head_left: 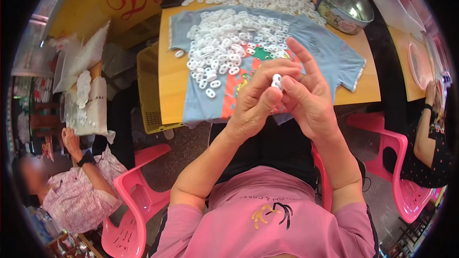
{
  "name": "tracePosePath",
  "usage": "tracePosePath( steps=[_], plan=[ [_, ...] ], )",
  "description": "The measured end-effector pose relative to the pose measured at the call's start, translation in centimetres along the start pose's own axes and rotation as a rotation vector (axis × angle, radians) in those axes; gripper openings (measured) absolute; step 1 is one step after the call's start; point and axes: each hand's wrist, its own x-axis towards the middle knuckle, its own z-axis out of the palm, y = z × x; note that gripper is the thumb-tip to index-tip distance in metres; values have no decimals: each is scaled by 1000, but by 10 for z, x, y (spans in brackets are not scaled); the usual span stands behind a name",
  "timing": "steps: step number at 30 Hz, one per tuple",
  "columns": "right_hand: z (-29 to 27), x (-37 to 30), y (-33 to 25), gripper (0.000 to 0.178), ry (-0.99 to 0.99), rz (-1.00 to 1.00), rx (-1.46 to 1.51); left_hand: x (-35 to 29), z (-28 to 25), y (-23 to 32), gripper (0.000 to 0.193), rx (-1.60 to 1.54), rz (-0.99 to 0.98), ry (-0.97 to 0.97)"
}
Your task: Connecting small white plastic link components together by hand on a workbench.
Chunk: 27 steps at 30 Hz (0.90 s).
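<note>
Both hands are up close together, left hand (pixel 256 102) and right hand (pixel 306 98) curled nearly closed, pinching one small white plastic piece (pixel 277 81) between the fingertips. Just past them a heap of matching smooth oval white rings (pixel 229 43) sits on a soft light-blue t-shirt (pixel 330 50) spread over the wooden counter (pixel 168 86), with a shiny round metal bowl (pixel 345 2) further off to the right.

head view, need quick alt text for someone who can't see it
Both hands, left hand and right hand, pinch one small white plastic piece together above a wooden table. A pile of white pieces lies on a blue T-shirt, with a metal bowl behind.
</note>
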Motion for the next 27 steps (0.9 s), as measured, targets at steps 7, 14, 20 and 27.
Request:
tracePosePath(
  steps=[7,14,20,27],
  plan=[
    [14,-3,7,76,15,-60,9,0,-4,4,27,-101,38,12],
    [30,-4,18,73,84,-126,40,1,-6,2,24,-55,122,17],
    [20,6,10,52,-16,-95,-198,-4,-31,29,22,189,28,156],
    [-26,26,-6,22,13,-344,-1069,-26,-156,86,25,703,-44,647]
  ],
)
